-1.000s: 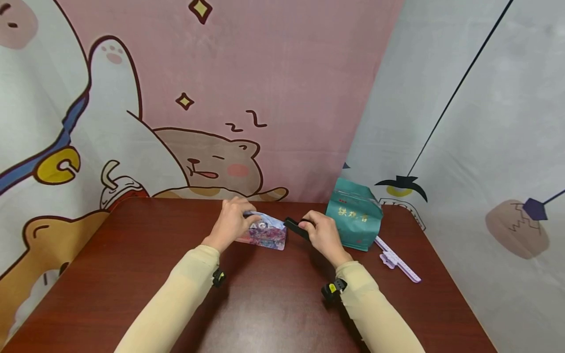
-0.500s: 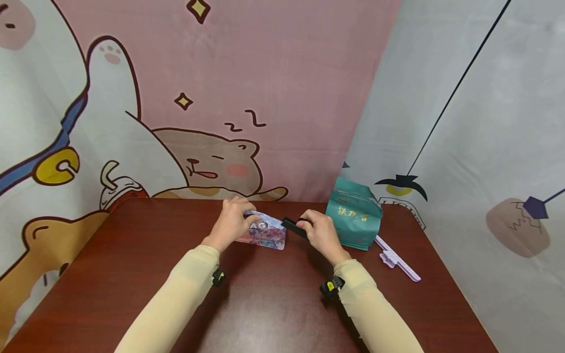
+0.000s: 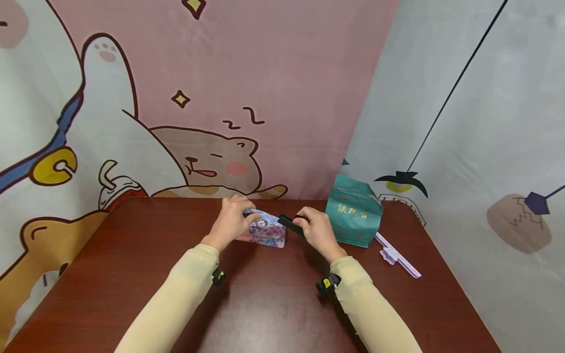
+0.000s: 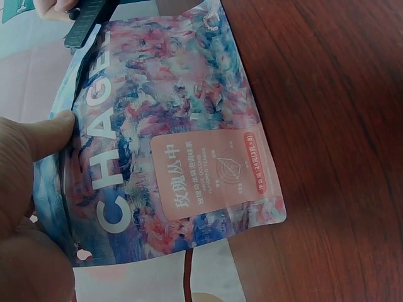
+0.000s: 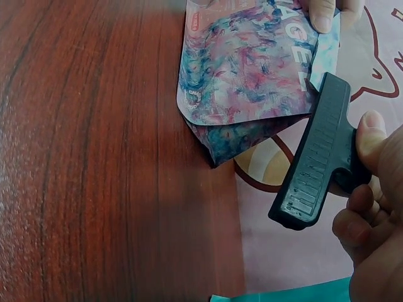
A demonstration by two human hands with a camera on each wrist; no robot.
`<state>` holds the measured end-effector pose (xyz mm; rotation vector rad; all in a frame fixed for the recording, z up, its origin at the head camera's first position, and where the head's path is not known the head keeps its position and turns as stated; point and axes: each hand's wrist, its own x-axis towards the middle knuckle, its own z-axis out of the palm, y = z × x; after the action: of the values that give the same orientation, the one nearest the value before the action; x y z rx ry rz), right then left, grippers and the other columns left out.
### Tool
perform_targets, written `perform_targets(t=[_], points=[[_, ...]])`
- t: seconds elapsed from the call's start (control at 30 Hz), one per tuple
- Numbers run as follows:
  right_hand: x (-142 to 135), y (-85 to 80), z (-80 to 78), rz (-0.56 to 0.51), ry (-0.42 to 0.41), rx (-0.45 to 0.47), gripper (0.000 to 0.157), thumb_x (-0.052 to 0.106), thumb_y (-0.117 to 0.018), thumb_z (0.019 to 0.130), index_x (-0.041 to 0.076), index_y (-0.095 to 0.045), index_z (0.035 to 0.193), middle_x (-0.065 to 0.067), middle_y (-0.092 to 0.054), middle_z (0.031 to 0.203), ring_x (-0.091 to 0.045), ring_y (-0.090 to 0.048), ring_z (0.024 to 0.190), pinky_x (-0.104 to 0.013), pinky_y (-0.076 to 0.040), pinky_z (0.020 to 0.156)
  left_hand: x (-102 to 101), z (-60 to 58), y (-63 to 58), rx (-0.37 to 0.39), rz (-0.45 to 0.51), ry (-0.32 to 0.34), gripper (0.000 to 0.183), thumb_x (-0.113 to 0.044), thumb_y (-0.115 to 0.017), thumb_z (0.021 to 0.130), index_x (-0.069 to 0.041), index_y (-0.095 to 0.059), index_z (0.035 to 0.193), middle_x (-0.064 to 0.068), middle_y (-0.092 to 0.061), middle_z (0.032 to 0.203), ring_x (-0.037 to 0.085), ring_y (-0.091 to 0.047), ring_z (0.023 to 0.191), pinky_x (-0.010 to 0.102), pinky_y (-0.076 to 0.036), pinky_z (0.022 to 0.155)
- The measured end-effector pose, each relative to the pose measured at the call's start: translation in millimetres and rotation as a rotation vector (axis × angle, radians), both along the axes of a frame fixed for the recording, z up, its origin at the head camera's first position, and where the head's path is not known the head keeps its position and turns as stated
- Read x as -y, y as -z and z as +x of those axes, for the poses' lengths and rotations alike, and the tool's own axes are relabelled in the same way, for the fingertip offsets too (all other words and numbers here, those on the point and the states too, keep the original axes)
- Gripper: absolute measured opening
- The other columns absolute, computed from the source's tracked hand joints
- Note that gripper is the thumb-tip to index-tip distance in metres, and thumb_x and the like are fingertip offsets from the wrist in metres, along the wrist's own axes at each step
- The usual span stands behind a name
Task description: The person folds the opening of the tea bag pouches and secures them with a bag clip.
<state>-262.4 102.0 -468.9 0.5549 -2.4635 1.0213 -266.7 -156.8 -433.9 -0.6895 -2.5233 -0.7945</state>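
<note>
A tea bag pouch (image 4: 170,113) with a blue and pink painted pattern and "CHAGEE" lettering stands tilted over the table. My left hand (image 3: 231,219) pinches its folded-over top edge at the left, thumb on the front face. In my right hand (image 3: 319,230), a black bag clip (image 5: 312,151) is held between thumb and fingers. One end of the clip sits right at the top corner of the pouch, over the pale blue folded strip (image 5: 327,53). In the right wrist view, the clip's long ribbed bar slants down away from the pouch.
A green tea bag (image 3: 353,213) with gold lettering stands upright at the back right, close behind my right hand. Beside it lies a light purple ruler-like strip (image 3: 403,262) with a slider. The dark red wooden table (image 3: 265,294) ends at a printed cloth backdrop (image 3: 282,98).
My right hand has shifted slightly left with the bag clip, whose tip now overlaps the pouch's top corner. My left hand keeps its pinch on the pouch.
</note>
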Motion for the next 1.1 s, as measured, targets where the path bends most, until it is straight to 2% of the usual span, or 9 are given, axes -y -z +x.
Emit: perform_targets(t=[0.33,0.7,1.1], points=[[3.9,1.0,-3.3,0.004,0.001,0.015,0.007,0.014,-0.077,0.093,0.013,-0.072,0.087,-0.002,-0.07,0.08,-0.014,-0.056,0.063,-0.032,-0.049,0.061,0.0,-2.2,1.3,-0.013,0.004,-0.005,0.012,-0.014,-0.087,0.084,-0.007,-0.078,0.086,0.004,-0.072,0.086,0.026,-0.06,0.091,0.048,-0.035,0.085],[8.5,1.7,-6.0,-0.002,0.001,-0.028,0.007,0.012,-0.078,0.091,0.011,-0.073,0.088,-0.004,-0.07,0.081,-0.015,-0.058,0.064,-0.034,-0.049,0.061,-0.3,-3.1,1.9,0.013,0.011,0.001,0.011,-0.014,-0.086,0.085,-0.007,-0.078,0.087,0.005,-0.073,0.089,0.026,-0.061,0.092,0.048,-0.035,0.088],[16.3,-0.9,-4.8,-0.014,0.008,-0.03,0.008,0.01,-0.079,0.09,0.01,-0.072,0.087,-0.005,-0.07,0.081,-0.017,-0.058,0.066,-0.034,-0.05,0.062,-0.2,-3.5,2.6,0.023,0.003,-0.002,0.011,-0.016,-0.085,0.087,-0.008,-0.078,0.086,0.003,-0.072,0.088,0.024,-0.06,0.092,0.046,-0.035,0.087]])
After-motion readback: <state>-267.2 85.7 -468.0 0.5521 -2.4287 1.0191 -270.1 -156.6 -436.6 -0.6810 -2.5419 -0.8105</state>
